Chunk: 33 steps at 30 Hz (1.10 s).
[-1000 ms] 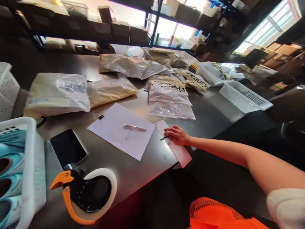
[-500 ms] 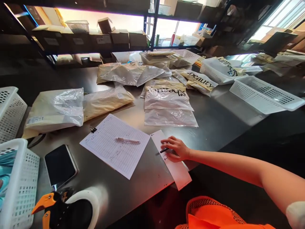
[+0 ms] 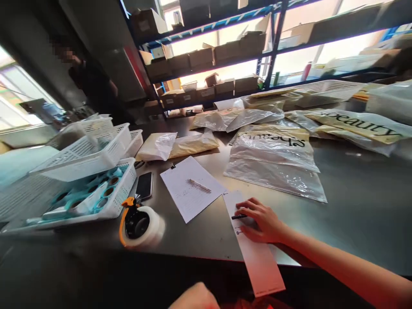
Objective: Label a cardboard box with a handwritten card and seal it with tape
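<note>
My right hand (image 3: 259,221) rests over a long narrow sheet of paper (image 3: 262,268) that overhangs the table's front edge. Its fingers are curled on a dark pen (image 3: 239,216), whose end juts out to the left. At the bottom edge shows a rounded patch of bare skin, seemingly my left hand (image 3: 195,297); no fingers can be made out on it. Left of the narrow sheet is a printed form (image 3: 180,189) with a black binder clip (image 3: 173,166) at its corner. A pale pen (image 3: 199,185) lies across that form.
A tape dispenser (image 3: 141,225) and a phone (image 3: 144,186) lie to the left. Beyond them are white baskets (image 3: 130,180), one with teal rolls. Plastic bags (image 3: 273,165) spread across the table's far side. Shelves of boxes (image 3: 201,60) stand behind; a person (image 3: 93,86) is far left.
The view has swung left, bringing the stacked baskets and the person into sight. The skin patch has appeared at the bottom. My right hand stays on the narrow sheet with the dark pen.
</note>
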### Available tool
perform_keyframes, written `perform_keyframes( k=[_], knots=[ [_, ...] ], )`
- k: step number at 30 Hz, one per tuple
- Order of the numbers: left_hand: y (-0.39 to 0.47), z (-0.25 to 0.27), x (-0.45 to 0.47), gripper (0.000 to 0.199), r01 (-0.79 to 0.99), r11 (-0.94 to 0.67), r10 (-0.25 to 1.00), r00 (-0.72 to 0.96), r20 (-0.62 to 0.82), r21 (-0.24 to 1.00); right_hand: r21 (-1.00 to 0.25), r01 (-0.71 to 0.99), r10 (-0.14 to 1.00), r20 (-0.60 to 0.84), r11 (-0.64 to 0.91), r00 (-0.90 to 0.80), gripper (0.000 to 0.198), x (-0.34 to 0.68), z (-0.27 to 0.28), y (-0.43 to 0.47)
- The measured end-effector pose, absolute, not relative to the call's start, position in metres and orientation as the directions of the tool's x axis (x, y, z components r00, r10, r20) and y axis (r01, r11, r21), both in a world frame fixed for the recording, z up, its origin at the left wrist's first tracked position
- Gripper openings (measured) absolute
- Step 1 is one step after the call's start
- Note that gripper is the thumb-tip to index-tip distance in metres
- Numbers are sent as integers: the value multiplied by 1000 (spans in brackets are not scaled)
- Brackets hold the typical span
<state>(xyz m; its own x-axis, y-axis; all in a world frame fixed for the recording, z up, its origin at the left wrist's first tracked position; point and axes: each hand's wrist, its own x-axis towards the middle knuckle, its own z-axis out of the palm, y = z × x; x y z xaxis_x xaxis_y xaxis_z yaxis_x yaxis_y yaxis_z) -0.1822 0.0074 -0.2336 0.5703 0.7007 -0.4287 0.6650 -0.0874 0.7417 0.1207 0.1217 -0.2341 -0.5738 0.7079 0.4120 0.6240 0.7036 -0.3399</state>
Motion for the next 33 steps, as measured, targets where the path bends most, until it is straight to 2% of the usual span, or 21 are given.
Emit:
perform_keyframes(
  k=[2,4,5,6,7,9,12,14,17,19,21,23,26,29,33],
  knots=[
    [12,-227,-160,32,615,-144,803,531,-271,776,-321,587,668,415,743,-618,32,122,-236,122],
    [23,-225,-134,32,595,-265,889,455,-46,759,-280,573,634,438,770,-638,30,123,-240,122],
    [31,-226,-122,34,619,-412,892,423,159,669,-256,574,621,454,778,-639,29,124,-242,124],
    [38,-230,-112,39,674,-492,870,406,280,551,-234,576,610,470,783,-639,27,124,-245,125],
    [45,-235,-104,39,722,-516,855,396,336,461,-216,575,599,483,789,-639,26,124,-247,127],
    [53,-247,-95,40,793,-511,845,394,363,330,-205,568,585,496,797,-641,25,122,-252,129],
    [51,-258,-91,38,830,-491,850,391,352,265,-268,539,586,547,799,-597,24,123,-253,129],
    [48,-260,-93,35,831,-501,841,403,361,240,-368,496,601,638,787,-482,24,127,-247,129],
    [51,-260,-96,27,815,-539,810,432,397,213,-574,413,681,709,707,-181,34,131,-231,131],
    [54,-261,-98,24,789,-576,782,456,425,213,-708,353,759,652,611,-7,49,129,-220,133],
    [57,-261,-98,24,757,-616,753,486,445,217,-851,236,870,491,469,40,62,123,-214,134],
    [62,-260,-98,21,723,-653,726,514,457,224,-962,80,964,259,263,-51,70,114,-215,135],
    [74,-258,-97,21,695,-658,723,476,500,290,-998,-59,971,-12,-27,-239,66,103,-221,136],
    [84,-257,-95,30,698,-619,729,339,594,361,-989,-73,939,-94,-125,-331,56,94,-227,131],
    [90,-259,-92,17,718,-662,612,354,707,214,-995,-64,904,-48,-83,-426,49,79,-228,117]
  ],
)
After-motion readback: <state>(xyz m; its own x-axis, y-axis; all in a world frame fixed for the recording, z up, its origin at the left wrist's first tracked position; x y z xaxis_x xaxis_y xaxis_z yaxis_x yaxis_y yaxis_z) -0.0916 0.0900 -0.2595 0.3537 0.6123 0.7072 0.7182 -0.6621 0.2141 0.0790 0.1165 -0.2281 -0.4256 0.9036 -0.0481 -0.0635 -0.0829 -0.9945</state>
